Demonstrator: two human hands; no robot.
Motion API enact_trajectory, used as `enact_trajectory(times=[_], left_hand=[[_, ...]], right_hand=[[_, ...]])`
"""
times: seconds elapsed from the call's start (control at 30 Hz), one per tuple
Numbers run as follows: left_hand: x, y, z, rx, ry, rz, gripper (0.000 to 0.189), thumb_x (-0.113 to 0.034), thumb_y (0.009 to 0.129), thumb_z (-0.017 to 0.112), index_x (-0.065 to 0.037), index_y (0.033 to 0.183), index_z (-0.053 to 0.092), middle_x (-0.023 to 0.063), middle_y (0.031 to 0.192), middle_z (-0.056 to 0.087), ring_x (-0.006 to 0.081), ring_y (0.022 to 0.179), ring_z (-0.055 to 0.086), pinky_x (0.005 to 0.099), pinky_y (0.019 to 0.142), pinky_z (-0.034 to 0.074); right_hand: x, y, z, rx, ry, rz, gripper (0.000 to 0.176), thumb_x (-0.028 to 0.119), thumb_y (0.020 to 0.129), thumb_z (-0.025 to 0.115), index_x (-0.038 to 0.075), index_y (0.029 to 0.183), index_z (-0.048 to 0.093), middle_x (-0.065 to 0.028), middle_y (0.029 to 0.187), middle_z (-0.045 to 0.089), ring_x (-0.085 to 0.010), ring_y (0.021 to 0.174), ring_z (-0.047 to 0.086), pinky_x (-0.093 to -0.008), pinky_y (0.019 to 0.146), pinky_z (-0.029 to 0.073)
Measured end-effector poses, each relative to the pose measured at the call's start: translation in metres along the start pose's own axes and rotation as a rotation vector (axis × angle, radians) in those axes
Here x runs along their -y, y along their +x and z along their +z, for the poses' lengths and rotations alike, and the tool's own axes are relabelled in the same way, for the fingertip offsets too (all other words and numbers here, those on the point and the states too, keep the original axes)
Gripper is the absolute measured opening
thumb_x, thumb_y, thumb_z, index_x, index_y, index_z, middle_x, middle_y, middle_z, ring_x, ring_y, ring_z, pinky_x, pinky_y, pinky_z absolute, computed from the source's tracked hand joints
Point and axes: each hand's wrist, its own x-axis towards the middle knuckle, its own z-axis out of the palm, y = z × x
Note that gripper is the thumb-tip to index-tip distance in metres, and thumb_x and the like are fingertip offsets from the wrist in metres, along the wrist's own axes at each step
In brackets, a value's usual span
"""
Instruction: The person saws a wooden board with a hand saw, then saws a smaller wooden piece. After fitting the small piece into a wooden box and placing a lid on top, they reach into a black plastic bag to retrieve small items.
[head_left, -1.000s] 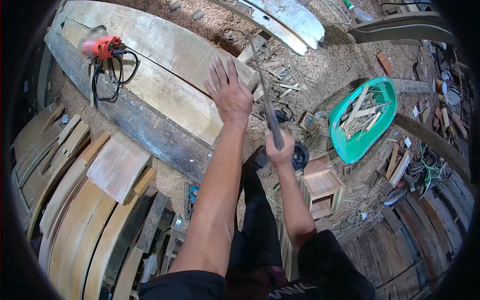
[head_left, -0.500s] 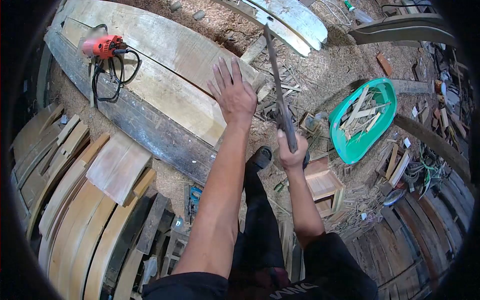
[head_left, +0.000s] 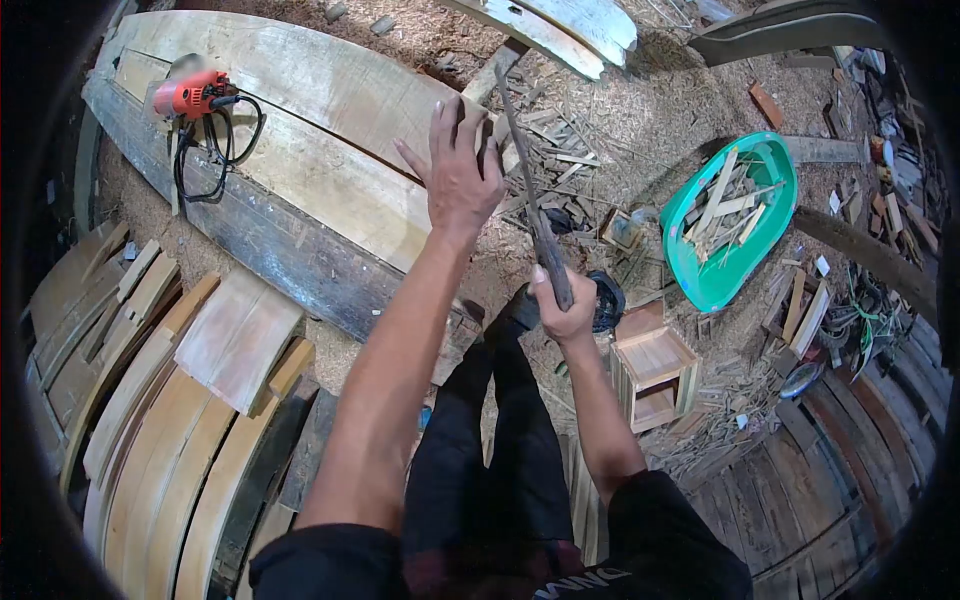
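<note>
My left hand (head_left: 462,180) is at the right end of the pale boards (head_left: 330,95), its fingers spread and holding nothing; whether the fingertips touch the wood I cannot tell. Wrapped round the lower end of a long, narrow dark tool (head_left: 530,185) is my right hand (head_left: 568,305). The tool points up and slightly left, its thin upper part just right of the boards' end. A red power tool (head_left: 195,95) with a black cord rests on the far left of the boards.
A green tub (head_left: 778,225) of wood scraps stands at the right, with a small wooden box (head_left: 655,365) below it. Curved planks (head_left: 180,450) are stacked at the lower left. Shavings and offcuts litter the ground. A long timber (head_left: 870,250) lies at the right.
My left hand's fingers are more bent and raised than before. My right hand has moved slightly left and down in view with the dark tool. My legs and feet have shifted.
</note>
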Motion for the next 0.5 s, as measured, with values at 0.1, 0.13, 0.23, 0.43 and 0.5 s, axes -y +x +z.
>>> enact_trajectory(times=[0.1, 0.13, 0.23, 0.43, 0.5], left_hand=[[0.004, -0.006, -0.005, 0.045, -0.002, 0.111, 0.053, -0.017, 0.086, 0.057, -0.016, 0.137, 0.045, 0.0102, 0.155, 0.031, 0.0301, 0.149, 0.023, 0.0750, 0.111, -0.005], [0.006, -0.002, -0.006, 0.041, 0.007, 0.156, 0.054, -0.015, 0.084, 0.058, -0.017, 0.136, 0.044, 0.0097, 0.154, 0.032, 0.0300, 0.149, 0.024, 0.0757, 0.111, -0.005], [0.008, 0.000, -0.007, 0.042, -0.023, 0.256, 0.056, -0.005, 0.081, 0.054, -0.012, 0.136, 0.044, 0.0125, 0.152, 0.033, 0.0341, 0.144, 0.031, 0.0748, 0.111, 0.001], [0.013, 0.000, -0.008, 0.081, -0.038, 0.352, 0.052, -0.005, 0.081, 0.055, -0.010, 0.131, 0.047, 0.0152, 0.142, 0.044, 0.0344, 0.138, 0.039, 0.0685, 0.116, 0.006], [0.010, 0.000, -0.007, 0.062, -0.033, 0.362, 0.050, -0.005, 0.080, 0.056, -0.009, 0.130, 0.048, 0.0156, 0.140, 0.046, 0.0349, 0.137, 0.040, 0.0669, 0.116, 0.007]], right_hand=[[-0.005, 0.007, -0.005, 0.061, 0.007, -0.087, 0.031, 0.019, 0.089, 0.069, 0.003, 0.067, 0.055, -0.0048, 0.053, 0.042, -0.0157, 0.046, 0.041, -0.0330, 0.047, 0.035], [-0.005, 0.014, -0.005, 0.068, 0.022, -0.132, 0.031, 0.020, 0.089, 0.069, 0.002, 0.067, 0.054, -0.0049, 0.053, 0.042, -0.0150, 0.047, 0.041, -0.0330, 0.048, 0.035], [-0.003, 0.019, -0.009, 0.108, 0.027, -0.114, 0.033, 0.020, 0.090, 0.068, 0.002, 0.065, 0.053, -0.0053, 0.054, 0.042, -0.0137, 0.048, 0.042, -0.0330, 0.048, 0.035], [0.005, 0.032, 0.008, 0.040, 0.064, -0.107, 0.035, 0.022, 0.090, 0.066, 0.003, 0.064, 0.053, -0.0052, 0.052, 0.044, -0.0143, 0.046, 0.044, -0.0330, 0.047, 0.037], [0.003, 0.017, 0.002, -0.006, -0.027, -0.148, 0.037, 0.023, 0.090, 0.065, 0.003, 0.063, 0.052, -0.0065, 0.053, 0.046, -0.0167, 0.046, 0.047, -0.0337, 0.048, 0.039]])
